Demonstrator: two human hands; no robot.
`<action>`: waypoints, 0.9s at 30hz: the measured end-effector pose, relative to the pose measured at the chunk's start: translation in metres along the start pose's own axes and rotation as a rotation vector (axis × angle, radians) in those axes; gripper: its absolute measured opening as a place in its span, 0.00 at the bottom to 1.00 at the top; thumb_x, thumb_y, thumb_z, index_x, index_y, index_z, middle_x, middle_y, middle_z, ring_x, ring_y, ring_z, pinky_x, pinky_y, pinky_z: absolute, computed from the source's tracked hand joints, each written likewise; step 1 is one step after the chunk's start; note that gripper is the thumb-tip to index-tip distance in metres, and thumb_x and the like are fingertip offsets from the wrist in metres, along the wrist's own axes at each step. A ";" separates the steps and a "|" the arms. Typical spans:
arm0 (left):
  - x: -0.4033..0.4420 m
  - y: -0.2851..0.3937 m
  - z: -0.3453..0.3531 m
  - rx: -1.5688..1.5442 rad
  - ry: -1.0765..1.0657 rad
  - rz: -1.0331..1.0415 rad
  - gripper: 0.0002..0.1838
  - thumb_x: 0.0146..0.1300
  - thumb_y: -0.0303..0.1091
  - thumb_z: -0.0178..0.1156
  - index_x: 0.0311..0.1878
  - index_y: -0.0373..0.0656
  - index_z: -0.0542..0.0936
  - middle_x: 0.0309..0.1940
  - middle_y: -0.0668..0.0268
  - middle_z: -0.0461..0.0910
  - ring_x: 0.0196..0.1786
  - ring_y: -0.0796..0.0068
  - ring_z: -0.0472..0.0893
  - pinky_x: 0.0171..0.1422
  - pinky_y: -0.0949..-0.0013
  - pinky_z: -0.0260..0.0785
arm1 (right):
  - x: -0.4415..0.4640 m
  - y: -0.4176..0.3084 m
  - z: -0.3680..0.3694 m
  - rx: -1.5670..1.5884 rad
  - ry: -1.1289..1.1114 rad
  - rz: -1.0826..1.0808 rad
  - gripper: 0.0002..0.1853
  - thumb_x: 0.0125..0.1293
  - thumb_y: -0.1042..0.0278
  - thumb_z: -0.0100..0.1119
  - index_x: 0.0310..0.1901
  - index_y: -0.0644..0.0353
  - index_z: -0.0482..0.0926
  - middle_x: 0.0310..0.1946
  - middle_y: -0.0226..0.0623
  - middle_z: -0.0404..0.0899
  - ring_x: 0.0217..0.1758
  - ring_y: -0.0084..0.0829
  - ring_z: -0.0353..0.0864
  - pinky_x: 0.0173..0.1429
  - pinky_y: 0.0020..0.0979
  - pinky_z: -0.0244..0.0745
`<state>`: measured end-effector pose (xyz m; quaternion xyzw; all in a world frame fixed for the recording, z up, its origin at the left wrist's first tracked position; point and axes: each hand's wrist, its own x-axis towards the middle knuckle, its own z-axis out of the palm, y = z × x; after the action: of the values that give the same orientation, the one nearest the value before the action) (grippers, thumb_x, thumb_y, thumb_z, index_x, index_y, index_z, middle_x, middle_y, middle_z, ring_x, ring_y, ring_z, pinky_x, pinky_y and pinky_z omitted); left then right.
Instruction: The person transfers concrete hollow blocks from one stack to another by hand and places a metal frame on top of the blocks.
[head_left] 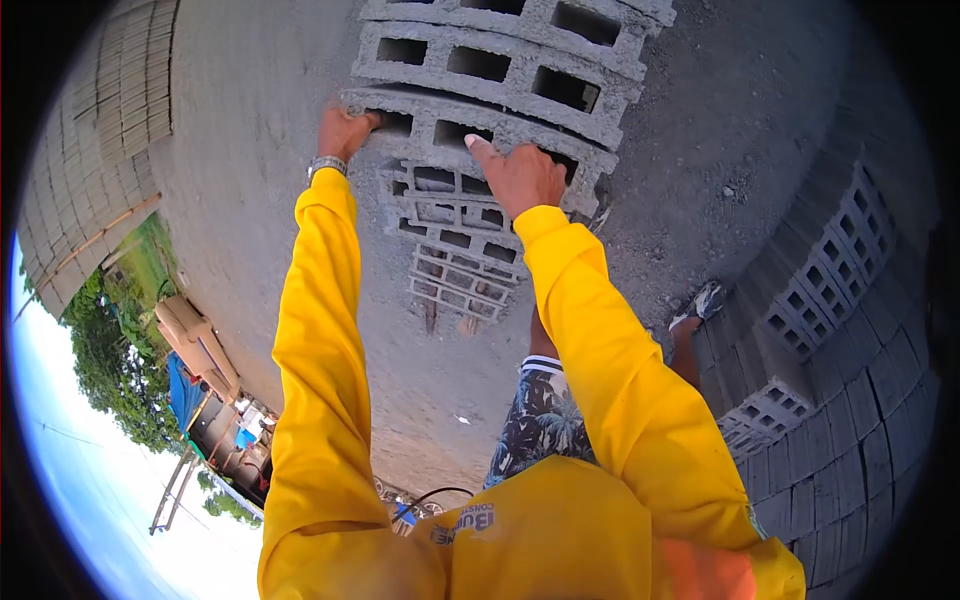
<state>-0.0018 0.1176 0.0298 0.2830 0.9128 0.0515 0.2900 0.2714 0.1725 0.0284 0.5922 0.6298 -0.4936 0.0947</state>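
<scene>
Grey hollow concrete blocks stand in a row at the top centre. My left hand (pixel 346 132), with a watch at the wrist, grips the left end of the nearest large block (pixel 425 142), its fingertips in the end hole. My right hand (pixel 520 175) is on the same block toward its right end, thumb by the middle hole and the other fingers hidden in the right hole. Just below this block, a stack of more hollow blocks (pixel 455 235) shows its open cells.
More hollow blocks (pixel 830 275) are stacked at the right, beside rows of grey blocks (pixel 840 440). My foot (pixel 700 304) stands on the dusty ground near them. Further block stacks (pixel 110 100) stand at the upper left. A shelter with a blue tarp (pixel 184 390) is at the lower left.
</scene>
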 end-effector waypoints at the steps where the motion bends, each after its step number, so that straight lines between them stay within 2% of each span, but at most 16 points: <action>1: -0.007 -0.004 0.002 0.034 0.060 -0.003 0.23 0.46 0.43 0.72 0.35 0.28 0.84 0.33 0.46 0.85 0.35 0.57 0.84 0.45 0.61 0.73 | -0.006 0.004 0.002 -0.014 0.044 0.009 0.35 0.62 0.32 0.58 0.33 0.68 0.85 0.34 0.54 0.84 0.42 0.49 0.83 0.57 0.52 0.66; 4: -0.058 -0.015 0.016 0.146 0.239 0.006 0.22 0.44 0.42 0.72 0.29 0.28 0.82 0.26 0.45 0.83 0.30 0.57 0.82 0.39 0.59 0.73 | -0.029 0.043 0.008 0.067 0.140 0.072 0.32 0.58 0.39 0.65 0.36 0.70 0.85 0.37 0.55 0.84 0.49 0.48 0.80 0.59 0.51 0.69; 6: -0.116 0.012 0.023 0.210 0.320 -0.091 0.24 0.43 0.45 0.71 0.28 0.27 0.81 0.31 0.37 0.82 0.37 0.40 0.83 0.43 0.52 0.75 | -0.038 0.071 -0.004 0.136 0.154 0.089 0.30 0.57 0.43 0.67 0.38 0.71 0.84 0.38 0.56 0.84 0.53 0.47 0.78 0.59 0.50 0.71; 8: -0.169 0.036 0.035 0.246 0.449 -0.095 0.24 0.43 0.45 0.70 0.27 0.28 0.80 0.29 0.38 0.81 0.36 0.38 0.83 0.42 0.50 0.74 | -0.048 0.101 -0.025 0.184 0.114 0.081 0.28 0.56 0.46 0.67 0.39 0.71 0.84 0.39 0.57 0.83 0.56 0.47 0.76 0.57 0.49 0.73; 10: -0.219 0.070 0.042 0.312 0.492 -0.091 0.21 0.46 0.41 0.68 0.30 0.28 0.81 0.30 0.40 0.83 0.35 0.42 0.84 0.41 0.51 0.75 | -0.057 0.132 -0.048 0.197 0.027 0.079 0.27 0.53 0.47 0.67 0.39 0.70 0.84 0.39 0.55 0.84 0.53 0.47 0.78 0.56 0.49 0.73; 12: -0.262 0.110 0.051 -0.057 0.392 -0.046 0.19 0.48 0.37 0.66 0.35 0.26 0.83 0.33 0.44 0.85 0.35 0.48 0.85 0.42 0.54 0.75 | -0.085 0.163 -0.070 0.176 0.118 0.045 0.25 0.50 0.49 0.68 0.34 0.69 0.85 0.34 0.55 0.84 0.49 0.48 0.80 0.57 0.47 0.73; 14: -0.294 0.127 0.075 -0.042 0.367 0.001 0.20 0.49 0.35 0.66 0.39 0.26 0.84 0.36 0.48 0.87 0.37 0.53 0.86 0.42 0.56 0.76 | -0.109 0.200 -0.102 0.216 0.089 0.014 0.23 0.49 0.51 0.68 0.29 0.70 0.84 0.31 0.56 0.83 0.40 0.49 0.82 0.61 0.42 0.68; 16: -0.323 0.151 0.102 0.020 0.282 -0.063 0.21 0.49 0.36 0.66 0.41 0.25 0.84 0.38 0.47 0.86 0.39 0.52 0.87 0.44 0.56 0.76 | -0.135 0.248 -0.127 0.234 0.209 0.063 0.21 0.48 0.53 0.68 0.26 0.69 0.83 0.28 0.55 0.83 0.38 0.48 0.82 0.62 0.43 0.67; 19: -0.362 0.199 0.165 0.001 0.233 0.077 0.21 0.49 0.36 0.66 0.40 0.25 0.83 0.38 0.46 0.86 0.39 0.51 0.86 0.43 0.56 0.76 | -0.153 0.322 -0.174 0.222 0.294 0.109 0.20 0.47 0.54 0.68 0.24 0.68 0.82 0.25 0.54 0.82 0.36 0.49 0.83 0.62 0.42 0.67; 22: -0.403 0.266 0.236 0.149 0.172 0.012 0.21 0.49 0.36 0.67 0.38 0.24 0.83 0.36 0.45 0.86 0.37 0.52 0.86 0.43 0.56 0.76 | -0.170 0.407 -0.236 0.166 0.361 0.147 0.20 0.47 0.54 0.68 0.24 0.69 0.82 0.24 0.53 0.82 0.35 0.49 0.82 0.62 0.43 0.68; 24: -0.421 0.285 0.291 -0.013 0.029 -0.027 0.21 0.47 0.36 0.68 0.36 0.22 0.82 0.33 0.46 0.86 0.36 0.54 0.85 0.42 0.57 0.75 | -0.181 0.467 -0.277 0.124 0.395 0.173 0.20 0.47 0.54 0.69 0.24 0.68 0.82 0.24 0.52 0.82 0.36 0.49 0.82 0.62 0.44 0.68; 26: -0.445 0.303 0.359 -0.362 0.023 0.089 0.22 0.46 0.36 0.70 0.33 0.22 0.80 0.30 0.45 0.85 0.34 0.56 0.85 0.41 0.57 0.75 | -0.194 0.523 -0.315 0.062 0.443 0.195 0.19 0.48 0.54 0.69 0.24 0.67 0.82 0.25 0.52 0.82 0.36 0.47 0.82 0.61 0.43 0.67; 27: -0.462 0.336 0.376 -0.297 0.001 0.130 0.22 0.46 0.37 0.70 0.32 0.22 0.80 0.29 0.45 0.85 0.33 0.55 0.84 0.40 0.56 0.74 | -0.201 0.551 -0.330 0.039 0.493 0.209 0.19 0.48 0.54 0.69 0.24 0.67 0.82 0.25 0.52 0.82 0.36 0.47 0.82 0.62 0.43 0.67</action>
<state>0.6813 0.1190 0.0370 0.2955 0.8750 0.2047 0.3241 0.9442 0.1792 0.0524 0.7582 0.5594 -0.3341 -0.0225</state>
